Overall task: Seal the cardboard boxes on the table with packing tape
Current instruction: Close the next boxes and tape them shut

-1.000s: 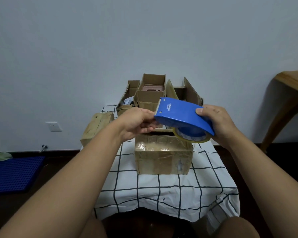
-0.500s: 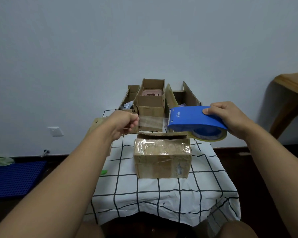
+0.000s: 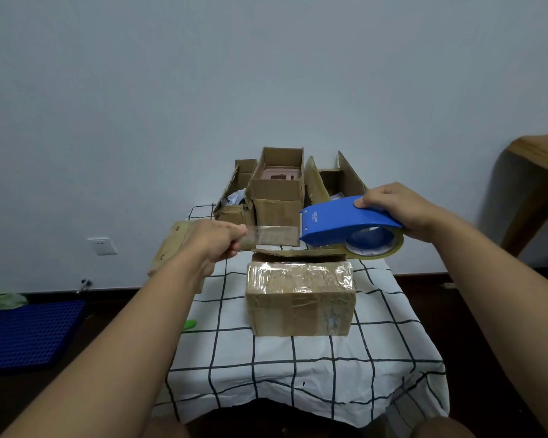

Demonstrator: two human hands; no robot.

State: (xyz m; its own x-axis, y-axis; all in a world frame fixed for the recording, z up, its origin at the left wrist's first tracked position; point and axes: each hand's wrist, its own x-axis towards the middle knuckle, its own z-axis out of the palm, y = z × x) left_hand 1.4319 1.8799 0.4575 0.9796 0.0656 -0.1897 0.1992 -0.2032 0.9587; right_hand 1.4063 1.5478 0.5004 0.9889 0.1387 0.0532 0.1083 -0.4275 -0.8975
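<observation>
Stretching between the two hands, a clear strip of tape (image 3: 271,237) runs left to right in the head view, its long axis level and hanging just above and behind the near box (image 3: 299,298). The left hand (image 3: 214,243) pinches the free end, so that grip is narrow and closed on tape; the right hand (image 3: 393,210) wraps over the blue dispenser (image 3: 342,221), fingers curled on its top, with the roll (image 3: 375,245) showing beneath. The near box lies below and toward the person from the strip, already glossy with tape on its top and front; a loose cardboard flap (image 3: 298,252) lies just behind its top edge, directly under the strip. Both hands sit about equally far from this box, the left over its left end and the right beyond its right end, so lowering the strip onto the top looks like the coming move, though which box is meant I cannot tell. Behind stand several open boxes (image 3: 277,191), one holding something pinkish, and another closed box (image 3: 171,245) lies left, partly hidden by the left arm. The surface is draped in a white cloth (image 3: 298,368) with black grid lines. Around it: a pale wall, a socket (image 3: 102,246), a blue mat (image 3: 29,333) on the floor, and a wooden table edge (image 3: 538,153) at right.
</observation>
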